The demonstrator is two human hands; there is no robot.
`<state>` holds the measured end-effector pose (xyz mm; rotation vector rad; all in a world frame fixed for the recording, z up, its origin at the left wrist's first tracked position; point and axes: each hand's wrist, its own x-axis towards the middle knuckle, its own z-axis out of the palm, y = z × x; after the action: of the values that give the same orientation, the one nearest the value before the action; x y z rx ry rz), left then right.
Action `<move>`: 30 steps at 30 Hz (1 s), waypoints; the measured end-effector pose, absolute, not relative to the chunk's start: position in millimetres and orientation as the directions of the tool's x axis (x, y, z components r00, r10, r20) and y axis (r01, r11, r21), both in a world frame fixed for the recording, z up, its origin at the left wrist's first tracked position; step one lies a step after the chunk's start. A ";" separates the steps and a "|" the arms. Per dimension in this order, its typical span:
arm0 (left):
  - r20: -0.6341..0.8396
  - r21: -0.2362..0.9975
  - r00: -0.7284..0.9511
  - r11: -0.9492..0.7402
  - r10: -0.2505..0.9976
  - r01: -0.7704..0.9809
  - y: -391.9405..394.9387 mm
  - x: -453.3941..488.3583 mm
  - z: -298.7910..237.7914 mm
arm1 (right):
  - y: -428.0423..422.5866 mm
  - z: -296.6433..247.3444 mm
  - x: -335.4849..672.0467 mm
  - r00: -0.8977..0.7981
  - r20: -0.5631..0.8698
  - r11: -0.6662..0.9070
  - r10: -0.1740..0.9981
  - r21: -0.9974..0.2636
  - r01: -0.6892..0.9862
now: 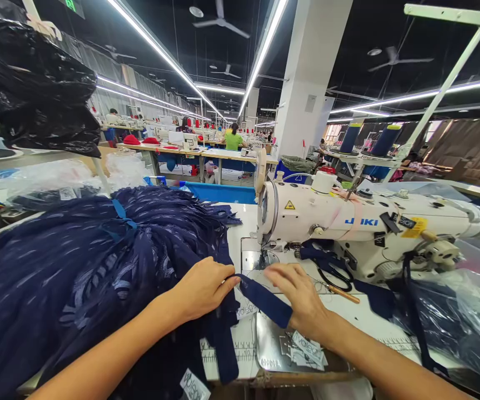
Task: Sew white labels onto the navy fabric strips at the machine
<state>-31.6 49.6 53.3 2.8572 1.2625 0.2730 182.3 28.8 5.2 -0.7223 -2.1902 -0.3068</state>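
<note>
My left hand [202, 291] pinches one end of a navy fabric strip [265, 303] between thumb and fingertips. The strip slants down to the right, its far end beside the palm of my right hand [302, 303]. That hand's fingers are stretched out and slightly blurred, just in front of the needle area of a white sewing machine [319, 214]. Left of my hands lies a large pile of navy garments [98, 261], gathered with a blue tie [123, 215]. White printed labels [306, 351] lie below my right hand on a metal plate [267, 333].
Black-handled scissors [340, 280] and a wooden-handled tool [344, 293] lie right of my right hand. Plastic-wrapped navy fabric [452, 316] sits at the right. A thread stand [448, 83] rises behind the machine. Black plastic [35, 83] hangs at upper left. A person in green [234, 140] is farther back.
</note>
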 end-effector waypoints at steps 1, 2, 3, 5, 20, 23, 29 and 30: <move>0.151 0.097 0.667 -0.682 0.730 0.725 49.1 -32.3 53.3 | 28.7 6.8 181.4 -0.559 0.751 0.846 0.352 0.001 0.533; 0.158 0.128 0.672 -0.690 0.724 0.713 48.5 -33.2 53.2 | 28.5 8.0 179.7 -0.567 0.749 0.871 0.344 -0.029 0.490; 0.179 0.166 0.673 -0.696 0.718 0.698 47.7 -34.1 53.0 | 28.3 8.9 177.4 -0.538 0.750 0.877 0.384 -0.114 0.466; 0.238 0.264 0.665 -0.706 0.708 0.657 46.2 -35.7 52.6 | 28.4 10.4 171.7 -0.383 0.710 0.793 0.591 -0.426 0.435; -0.034 0.827 0.532 -0.275 0.846 0.490 57.1 -31.6 65.4 | 34.3 18.3 153.5 -0.114 0.084 0.076 0.990 -0.995 -0.070; -0.062 0.857 0.549 -0.238 0.833 0.457 59.9 -32.4 63.5 | 32.3 21.3 152.0 -0.125 0.071 0.063 0.990 -0.996 -0.063; -0.051 0.875 0.555 -0.231 0.830 0.425 65.2 -35.3 54.5 | 32.5 21.8 150.1 -0.129 0.064 0.053 0.990 -0.995 -0.087; -0.049 0.878 0.558 -0.231 0.829 0.420 65.4 -35.7 53.5 | 32.8 21.2 150.0 -0.129 0.062 0.049 0.990 -0.994 -0.095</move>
<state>-35.7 65.4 53.5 1.8514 1.0204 0.5454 150.0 32.8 21.2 -1.0345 -1.2618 1.3058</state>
